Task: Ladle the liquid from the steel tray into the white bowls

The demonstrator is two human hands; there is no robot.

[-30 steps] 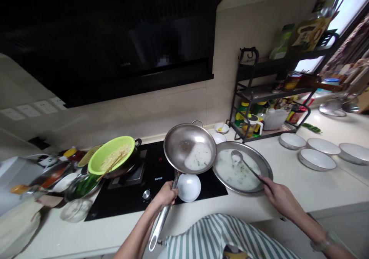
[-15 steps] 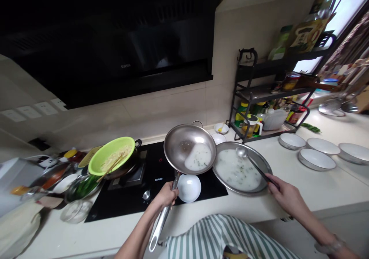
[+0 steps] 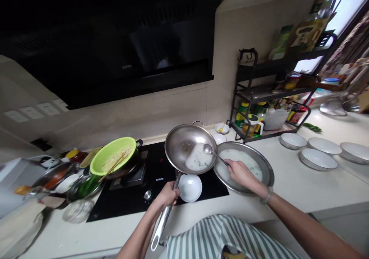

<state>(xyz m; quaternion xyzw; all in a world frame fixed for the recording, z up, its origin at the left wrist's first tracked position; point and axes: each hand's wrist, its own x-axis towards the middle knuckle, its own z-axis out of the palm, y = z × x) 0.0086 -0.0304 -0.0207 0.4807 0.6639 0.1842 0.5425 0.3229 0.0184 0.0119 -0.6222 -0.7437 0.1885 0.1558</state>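
Note:
My left hand is closed round the long metal handle of a steel wok, held tilted above the black cooktop. A pool of white soup with green bits lies at the wok's lower right side. My right hand grips a metal ladle whose bowl hangs over the soup in the wok. Under that hand sits a wide steel basin holding more of the white soup. An upturned white bowl rests on the cooktop just below the wok.
A green colander with noodles and chopsticks sits on a pot at left, beside cluttered dishes. Three white bowls stand on the counter at right. A black rack holds bottles and jars. Two small dishes sit behind the wok.
My right hand has swung the ladle left, from over the basin to over the soup in the wok. The wok and my left hand have stayed put.

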